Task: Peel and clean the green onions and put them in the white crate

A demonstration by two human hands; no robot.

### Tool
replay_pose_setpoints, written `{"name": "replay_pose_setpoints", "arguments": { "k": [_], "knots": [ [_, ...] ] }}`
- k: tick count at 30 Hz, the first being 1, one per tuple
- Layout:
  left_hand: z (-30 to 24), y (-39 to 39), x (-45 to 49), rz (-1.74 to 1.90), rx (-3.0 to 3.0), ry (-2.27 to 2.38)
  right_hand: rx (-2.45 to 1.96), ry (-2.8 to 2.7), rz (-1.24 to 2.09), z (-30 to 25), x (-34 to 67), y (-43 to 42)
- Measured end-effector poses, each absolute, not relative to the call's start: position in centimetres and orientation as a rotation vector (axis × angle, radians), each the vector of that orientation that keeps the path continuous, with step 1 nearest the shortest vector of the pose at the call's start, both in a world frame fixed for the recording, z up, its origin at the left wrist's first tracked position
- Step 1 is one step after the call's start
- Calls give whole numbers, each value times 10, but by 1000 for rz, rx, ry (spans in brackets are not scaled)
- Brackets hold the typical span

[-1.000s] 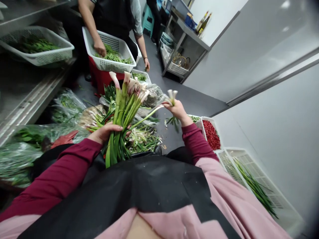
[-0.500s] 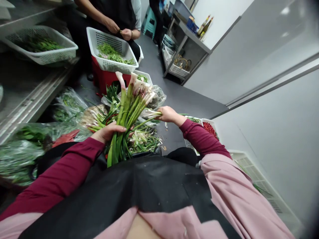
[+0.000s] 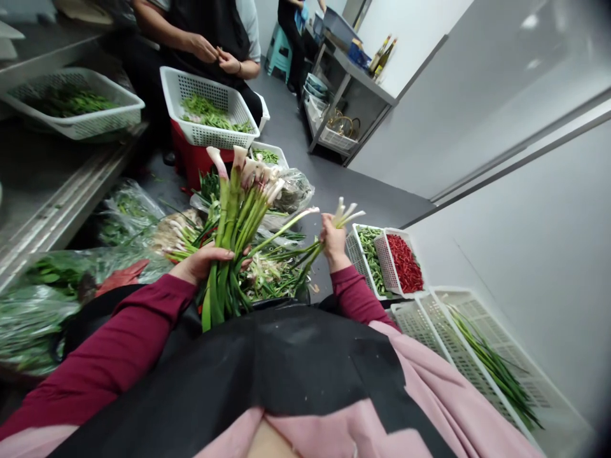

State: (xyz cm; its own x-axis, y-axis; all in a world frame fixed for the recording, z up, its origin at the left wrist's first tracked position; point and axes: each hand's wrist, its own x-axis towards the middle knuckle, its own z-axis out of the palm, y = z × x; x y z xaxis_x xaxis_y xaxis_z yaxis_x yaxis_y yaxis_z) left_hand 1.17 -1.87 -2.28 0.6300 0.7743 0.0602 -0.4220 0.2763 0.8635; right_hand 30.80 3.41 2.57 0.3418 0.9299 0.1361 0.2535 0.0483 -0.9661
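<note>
My left hand (image 3: 204, 262) is closed around a thick bunch of green garlic (image 3: 238, 216), bulb ends up, leaves hanging over my black apron (image 3: 296, 356). The bulbs are white and purplish. Off to the right, my right hand (image 3: 334, 240) is wrapped round a few thin green garlic stalks (image 3: 344, 216). Their white ends stick out above the fist, and their green leaves trail down toward the middle. One loose stalk (image 3: 286, 226) slants out of the left bunch toward my right hand. Behind and below lies a heap of leafy trimmings (image 3: 272, 275).
White baskets hold red chillies (image 3: 403, 262), green pods (image 3: 371, 254) and long green stalks (image 3: 496, 362) at right. Ahead, a co-worker's hands (image 3: 219, 56) work above a basket of greens (image 3: 210, 114). Bagged greens (image 3: 38, 318) lie left, beside a metal shelf (image 3: 71, 191).
My right hand has turned upright, drawn slightly right and lower, and its stalks now point up and right. The left bunch stays held. The view has shifted, showing more of the right baskets.
</note>
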Motion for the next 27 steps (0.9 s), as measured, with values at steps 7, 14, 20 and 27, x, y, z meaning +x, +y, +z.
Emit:
{"name": "replay_pose_setpoints", "arguments": {
  "k": [7, 14, 20, 27],
  "knots": [
    [-19, -18, 15, 666, 745, 279, -1085, -1140, 1514, -2, 265, 28],
    [-20, -18, 13, 631, 705, 309, -1446, -1589, 1141, 13, 291, 38],
    [-18, -18, 17, 659, 723, 320, -1422, -836, 758, 10, 299, 70],
    [-8, -26, 10, 682, 867, 389, -1548, -1107, 1028, 18, 350, 78]
  ]
}}
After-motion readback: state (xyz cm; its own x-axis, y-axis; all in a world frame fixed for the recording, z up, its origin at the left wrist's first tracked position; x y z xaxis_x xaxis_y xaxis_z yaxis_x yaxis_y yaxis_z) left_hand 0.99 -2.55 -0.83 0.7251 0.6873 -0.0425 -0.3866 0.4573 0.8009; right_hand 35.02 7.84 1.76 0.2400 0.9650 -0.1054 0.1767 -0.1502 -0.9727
